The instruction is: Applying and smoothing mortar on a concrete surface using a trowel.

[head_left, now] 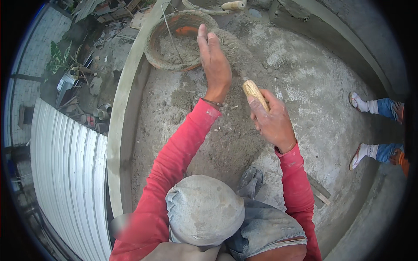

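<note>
My right hand [271,119] grips the pale wooden handle [254,93] of a tool, apparently a trowel, whose far end is hard to make out against grey mortar. My left hand [214,61] is raised at the right side of an orange basin [187,30] crusted with mortar, its fingers stretched out; whether it touches the rim I cannot tell. A bent metal rod [170,32] leans inside the basin. Loose grey mortar [222,126] lies on the concrete floor [318,104] below both hands.
Low concrete walls [124,113] edge the space. Beyond the left one are corrugated sheeting [69,174] and rubble [100,48]. Another person's sandalled feet [361,104] and legs are at the right. A flat tool [321,196] lies lower right. A wooden-handled tool [233,6] sits beside the basin.
</note>
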A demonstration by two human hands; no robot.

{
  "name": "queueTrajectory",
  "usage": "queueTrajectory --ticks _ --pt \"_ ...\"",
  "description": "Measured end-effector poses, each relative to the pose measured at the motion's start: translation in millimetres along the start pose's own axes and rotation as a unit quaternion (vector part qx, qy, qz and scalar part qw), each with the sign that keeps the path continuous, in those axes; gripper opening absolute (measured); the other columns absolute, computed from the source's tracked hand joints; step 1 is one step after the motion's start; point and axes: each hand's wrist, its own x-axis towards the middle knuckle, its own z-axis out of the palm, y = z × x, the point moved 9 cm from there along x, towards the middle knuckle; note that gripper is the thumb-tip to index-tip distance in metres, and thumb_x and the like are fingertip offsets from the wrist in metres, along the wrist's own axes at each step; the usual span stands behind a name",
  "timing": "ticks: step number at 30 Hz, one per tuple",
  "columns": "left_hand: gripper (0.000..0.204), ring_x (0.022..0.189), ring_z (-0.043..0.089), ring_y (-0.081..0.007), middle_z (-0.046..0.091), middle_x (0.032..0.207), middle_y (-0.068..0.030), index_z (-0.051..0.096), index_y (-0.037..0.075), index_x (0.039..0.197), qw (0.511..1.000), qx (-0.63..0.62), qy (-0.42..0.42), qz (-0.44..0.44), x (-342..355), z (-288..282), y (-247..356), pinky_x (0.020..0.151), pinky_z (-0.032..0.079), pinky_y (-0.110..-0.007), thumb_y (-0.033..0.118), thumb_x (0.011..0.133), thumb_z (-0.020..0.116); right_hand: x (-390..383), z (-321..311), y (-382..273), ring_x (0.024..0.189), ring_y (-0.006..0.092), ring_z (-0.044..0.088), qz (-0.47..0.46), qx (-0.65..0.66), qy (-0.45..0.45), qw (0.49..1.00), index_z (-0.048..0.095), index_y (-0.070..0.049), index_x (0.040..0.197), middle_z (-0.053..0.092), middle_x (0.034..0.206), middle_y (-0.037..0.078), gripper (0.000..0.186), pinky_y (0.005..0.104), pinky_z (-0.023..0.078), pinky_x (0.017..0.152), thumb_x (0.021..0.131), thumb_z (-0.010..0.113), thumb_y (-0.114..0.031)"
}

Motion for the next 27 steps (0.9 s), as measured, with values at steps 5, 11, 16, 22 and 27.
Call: queueTrajectory --ticks 5,11,16,22,27 --pt "0.07 0.149 0.032 -0.0394 0.037 0.158 -0.0257 0.031 -0.004 0.156 0.981 0.182 0.055 0.023 49.4 -58.1 1.1 0.122 0.023 -0.045 0.047 0.108 0.034 43.2 23.5 -23.0 0.081 0.0464 0.069 -0.184 -0.221 0.115 0.951 0.052 -0.006 0.128 0.071 0.09 0.025 0.039 0.0554 0.053 0.073 0.097 0.063 -0.028" --pt "0.047 0.148 0.035 -0.0424 0.038 0.158 -0.0245 0.048 0.002 0.143 0.898 0.228 -0.333 0.176 -93.8 -27.3 2.9 0.119 0.03 -0.051 0.029 0.105 0.053 88.7 -135.6 134.8 0.088 0.0474 0.07 0.032 -0.387 0.232 0.892 0.057 -0.008 0.125 0.072 0.092 0.026 0.048 0.0571 0.054 0.079 0.094 0.061 -0.045" --pt "0.051 0.15 0.031 -0.0437 0.036 0.159 -0.0246 0.045 0.003 0.146 0.878 0.358 -0.313 0.053 -123.8 -54.0 -97.4 0.122 0.025 -0.053 0.03 0.104 0.056 116.5 -200.0 222.1 0.091 0.0476 0.07 0.105 -0.428 0.279 0.853 0.057 -0.009 0.127 0.072 0.092 0.027 0.053 0.0573 0.054 0.08 0.098 0.056 -0.055" --pt "0.06 0.154 0.021 -0.0431 0.03 0.162 -0.0254 0.038 0.003 0.152 0.894 0.356 -0.271 -0.033 -131.9 -50.3 -135.3 0.125 0.015 -0.054 0.037 0.105 0.052 34.9 -70.4 214.5 0.079 0.0506 0.068 0.025 -0.368 0.112 0.923 0.056 -0.012 0.127 0.069 0.083 0.029 0.049 0.0591 0.053 0.068 0.1 0.057 -0.052" --pt "0.064 0.154 0.018 -0.043 0.024 0.164 -0.0259 0.033 0.003 0.156 0.889 0.364 -0.275 -0.046 -138.8 -44.1 -148.6 0.125 0.014 -0.054 0.038 0.105 0.051 -48.2 -47.0 200.9 0.075 0.0487 0.068 -0.025 -0.389 0.034 0.92 0.056 -0.009 0.127 0.069 0.084 0.028 0.049 0.0562 0.053 0.063 0.1 0.059 -0.05"
